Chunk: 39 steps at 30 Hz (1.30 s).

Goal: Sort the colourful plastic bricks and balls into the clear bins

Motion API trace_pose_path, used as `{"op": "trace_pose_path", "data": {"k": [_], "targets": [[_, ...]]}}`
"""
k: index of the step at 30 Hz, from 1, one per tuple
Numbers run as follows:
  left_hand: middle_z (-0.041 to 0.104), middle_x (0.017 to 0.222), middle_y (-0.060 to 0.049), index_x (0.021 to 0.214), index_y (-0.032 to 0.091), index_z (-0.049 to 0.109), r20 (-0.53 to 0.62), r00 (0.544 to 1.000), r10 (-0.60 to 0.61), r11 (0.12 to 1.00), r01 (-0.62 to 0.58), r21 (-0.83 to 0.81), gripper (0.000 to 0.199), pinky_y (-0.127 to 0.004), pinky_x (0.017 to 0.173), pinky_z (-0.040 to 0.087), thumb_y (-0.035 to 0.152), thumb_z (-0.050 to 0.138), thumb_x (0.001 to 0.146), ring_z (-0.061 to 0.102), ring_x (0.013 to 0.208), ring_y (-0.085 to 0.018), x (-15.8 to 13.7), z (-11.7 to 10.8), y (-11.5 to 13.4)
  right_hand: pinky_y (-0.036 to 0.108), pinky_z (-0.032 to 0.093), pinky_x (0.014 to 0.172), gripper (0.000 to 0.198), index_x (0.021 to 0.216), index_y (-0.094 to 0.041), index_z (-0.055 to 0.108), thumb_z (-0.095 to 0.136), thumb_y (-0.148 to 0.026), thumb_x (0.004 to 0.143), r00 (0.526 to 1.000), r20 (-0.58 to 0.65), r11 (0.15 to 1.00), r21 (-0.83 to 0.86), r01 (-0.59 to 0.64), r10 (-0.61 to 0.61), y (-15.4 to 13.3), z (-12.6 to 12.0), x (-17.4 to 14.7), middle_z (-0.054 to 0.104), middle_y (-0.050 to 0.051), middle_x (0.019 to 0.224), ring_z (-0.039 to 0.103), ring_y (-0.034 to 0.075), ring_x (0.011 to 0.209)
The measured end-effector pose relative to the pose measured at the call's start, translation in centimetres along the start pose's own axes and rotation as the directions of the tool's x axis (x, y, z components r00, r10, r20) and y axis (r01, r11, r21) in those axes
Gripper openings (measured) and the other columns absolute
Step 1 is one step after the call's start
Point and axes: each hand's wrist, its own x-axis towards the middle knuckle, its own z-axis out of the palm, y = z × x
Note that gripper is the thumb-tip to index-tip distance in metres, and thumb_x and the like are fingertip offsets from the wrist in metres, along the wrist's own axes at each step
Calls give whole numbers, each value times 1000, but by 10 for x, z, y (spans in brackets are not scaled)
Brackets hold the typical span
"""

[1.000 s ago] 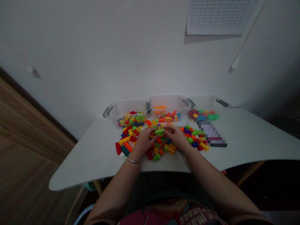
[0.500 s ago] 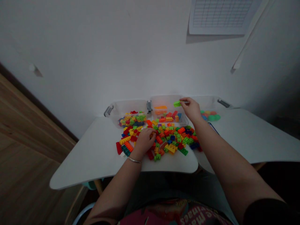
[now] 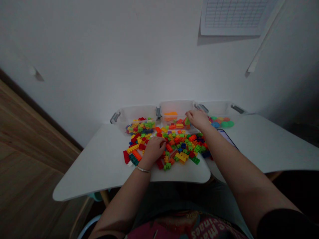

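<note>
My left hand (image 3: 155, 148) rests on a loose heap of colourful toy building bricks (image 3: 182, 157), its fingers curled. Whatever lies under those fingers is hidden. At the front right of the middle clear plastic box (image 3: 177, 105), my right hand (image 3: 198, 119) is lowered with its fingers pinched. A light green toy brick (image 3: 187, 121) shows upright just below the fingertips and seems to be in their pinch. Inside this box lie red, yellow and orange bricks, with a larger orange piece (image 3: 170, 114) at the back.
A left clear box (image 3: 138, 110) holds many small mixed pieces. To the right, another clear box (image 3: 216, 107) has round coloured pieces. A phone (image 3: 227, 137) lies beside my right forearm. The white table (image 3: 92, 166) has a curved front edge; the wall (image 3: 124, 66) stands behind.
My right hand has moved down and slightly left into the middle box, and the light green brick has gone down and turned upright. More of the phone shows. My left hand has barely moved.
</note>
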Motion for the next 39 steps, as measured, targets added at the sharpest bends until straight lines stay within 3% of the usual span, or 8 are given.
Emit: {"op": "trace_pose_path", "data": {"k": [4,8,11,15,18,22,26,39], "targets": [[71,95,-7,91,20,69,3,1000,7,1000,-7,-6,17,-40,89,48,21,52,87,62,94,-23,0,0,-1,37,44,87,39,103,-16,73,39,-33,95,1000,-6,990,144,-6,7,4,-4,0,74,11,100,65,25,95],[71,94,-7,89,21,68,9,1000,9,1000,-9,1,16,-39,89,48,21,52,87,62,94,-23,1,0,-2,35,46,86,32,107,-19,72,47,-29,90,993,-120,946,324,22,18,10,-10,-6,74,7,104,64,23,92],[71,94,-7,90,21,68,4,1000,8,1000,-8,14,16,-39,89,48,20,53,87,62,94,-23,1,0,0,33,49,79,30,106,-19,71,48,-27,87,971,-222,893,450,17,93,10,-18,-16,73,7,103,64,20,85],[71,94,-7,89,19,68,14,1000,5,1000,-6,29,16,-39,88,48,20,52,88,62,93,-23,2,-2,3,32,50,71,30,102,-18,70,48,-31,87,954,-238,818,574,-12,181,6,-26,-38,73,7,99,65,20,80],[72,94,-7,89,19,68,9,1000,10,1000,-10,26,17,-39,88,49,20,52,88,62,92,-23,2,-2,5,33,50,74,28,101,-19,71,51,-34,86,967,-182,852,520,-58,177,3,-24,-58,73,6,95,66,20,80],[71,93,-6,89,20,69,-3,1000,24,999,-24,22,17,-38,88,49,20,52,87,63,93,-22,1,-2,5,36,49,78,31,106,-21,71,54,-37,86,985,-57,955,261,-142,162,0,-8,-82,73,9,98,67,25,87],[72,94,-6,89,21,69,-10,1000,28,999,-27,19,18,-39,89,49,21,51,88,63,94,-23,2,-3,5,40,46,84,34,109,-19,70,55,-38,86,987,18,985,61,-162,161,-2,14,-100,73,13,101,66,29,94],[73,95,-6,88,20,69,-11,1000,22,1000,-22,17,17,-38,89,48,21,51,88,63,94,-22,4,-4,6,45,44,90,38,113,-18,68,56,-42,86,984,45,983,53,-174,172,-5,27,-106,74,14,98,66,30,93]]}}
